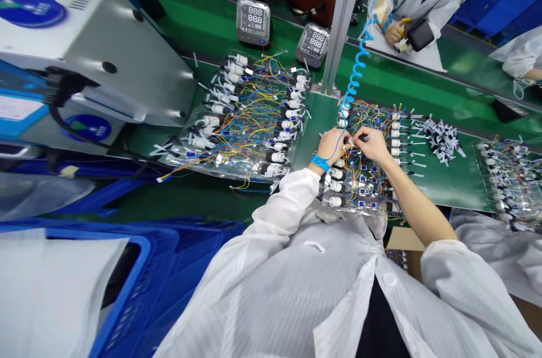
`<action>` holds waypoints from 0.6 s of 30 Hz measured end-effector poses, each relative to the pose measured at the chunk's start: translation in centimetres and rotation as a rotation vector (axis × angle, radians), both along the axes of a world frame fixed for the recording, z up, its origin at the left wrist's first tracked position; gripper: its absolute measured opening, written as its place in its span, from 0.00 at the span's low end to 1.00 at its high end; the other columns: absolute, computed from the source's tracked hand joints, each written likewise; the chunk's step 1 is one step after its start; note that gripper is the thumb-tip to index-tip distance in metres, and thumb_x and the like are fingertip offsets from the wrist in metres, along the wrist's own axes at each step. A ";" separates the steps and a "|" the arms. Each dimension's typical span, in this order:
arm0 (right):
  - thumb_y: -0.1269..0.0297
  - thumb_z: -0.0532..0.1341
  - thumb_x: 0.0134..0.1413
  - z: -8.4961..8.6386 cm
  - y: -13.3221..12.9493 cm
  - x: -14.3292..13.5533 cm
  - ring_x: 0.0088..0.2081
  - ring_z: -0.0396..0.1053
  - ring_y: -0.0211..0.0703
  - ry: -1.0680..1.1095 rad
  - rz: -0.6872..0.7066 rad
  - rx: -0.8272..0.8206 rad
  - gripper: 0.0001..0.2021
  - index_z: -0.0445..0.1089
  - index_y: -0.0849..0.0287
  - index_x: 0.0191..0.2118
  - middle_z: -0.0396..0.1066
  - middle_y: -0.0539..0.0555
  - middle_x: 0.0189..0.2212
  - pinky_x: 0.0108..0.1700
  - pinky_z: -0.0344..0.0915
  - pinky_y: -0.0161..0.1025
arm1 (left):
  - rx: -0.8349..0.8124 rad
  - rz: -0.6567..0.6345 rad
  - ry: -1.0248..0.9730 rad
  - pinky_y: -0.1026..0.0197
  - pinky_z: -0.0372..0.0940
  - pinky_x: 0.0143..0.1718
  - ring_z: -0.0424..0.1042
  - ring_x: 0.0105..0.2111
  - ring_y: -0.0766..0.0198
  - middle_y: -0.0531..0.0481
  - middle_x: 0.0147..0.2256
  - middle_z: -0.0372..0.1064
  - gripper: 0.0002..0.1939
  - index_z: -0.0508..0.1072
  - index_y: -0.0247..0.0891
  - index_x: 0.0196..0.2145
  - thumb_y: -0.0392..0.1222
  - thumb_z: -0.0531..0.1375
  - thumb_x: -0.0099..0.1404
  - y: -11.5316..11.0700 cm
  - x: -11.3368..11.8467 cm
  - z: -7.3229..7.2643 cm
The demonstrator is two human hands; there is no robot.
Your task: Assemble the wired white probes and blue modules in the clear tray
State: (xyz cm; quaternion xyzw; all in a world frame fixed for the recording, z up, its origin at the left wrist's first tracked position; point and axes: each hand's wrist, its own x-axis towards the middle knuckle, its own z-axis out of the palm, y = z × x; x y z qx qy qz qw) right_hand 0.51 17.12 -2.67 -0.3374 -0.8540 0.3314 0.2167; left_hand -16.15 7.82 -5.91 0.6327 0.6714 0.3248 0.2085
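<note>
My left hand (333, 144), with a blue band at the wrist, and my right hand (371, 143) meet over a tray of wired parts (364, 180). The fingertips of both are pinched around a small whitish part (350, 142), mostly covered by the fingers. White cylinders with black ends line both sides of this tray, with coloured wires and small blue pieces between them. White strips stick out from the cylinders on its right side. A pile of small white and black strips (442, 140) lies right of the tray.
Another wired batch (254, 121) lies left, a third (514, 180) far right. A coiled blue cord (358, 64) hangs by a metal post (344, 13). Two display units (253, 22) stand behind. A grey machine (101, 42) and blue crates (139, 284) are left. Across the bench, a person's hand (396, 33) holds a black device.
</note>
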 end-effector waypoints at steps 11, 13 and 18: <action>0.71 0.66 0.50 0.1 1.3 0.2 0.40 0.75 0.48 -0.058 0.173 0.002 0.09 0.81 0.56 0.37 0.80 0.53 0.37 0.49 0.69 0.44 | -0.021 0.028 0.062 0.52 0.67 0.49 0.77 0.49 0.47 0.40 0.46 0.82 0.13 0.84 0.39 0.48 0.46 0.68 0.69 -0.2 0.3 0.4; 0.70 0.67 0.48 0.1 1.8 0.4 0.39 0.75 0.46 -0.036 0.196 -0.045 0.12 0.81 0.57 0.40 0.80 0.53 0.39 0.47 0.69 0.42 | -0.033 0.038 0.076 0.52 0.67 0.50 0.77 0.49 0.47 0.40 0.47 0.82 0.14 0.84 0.38 0.49 0.46 0.69 0.68 -0.2 0.4 0.6; 0.70 0.67 0.51 1.0 1.5 0.0 0.37 0.75 0.45 -0.078 0.124 0.035 0.05 0.80 0.57 0.34 0.80 0.52 0.34 0.45 0.67 0.40 | -0.027 0.022 0.073 0.53 0.67 0.50 0.77 0.49 0.48 0.40 0.46 0.82 0.14 0.84 0.39 0.48 0.48 0.66 0.70 -0.1 0.4 0.6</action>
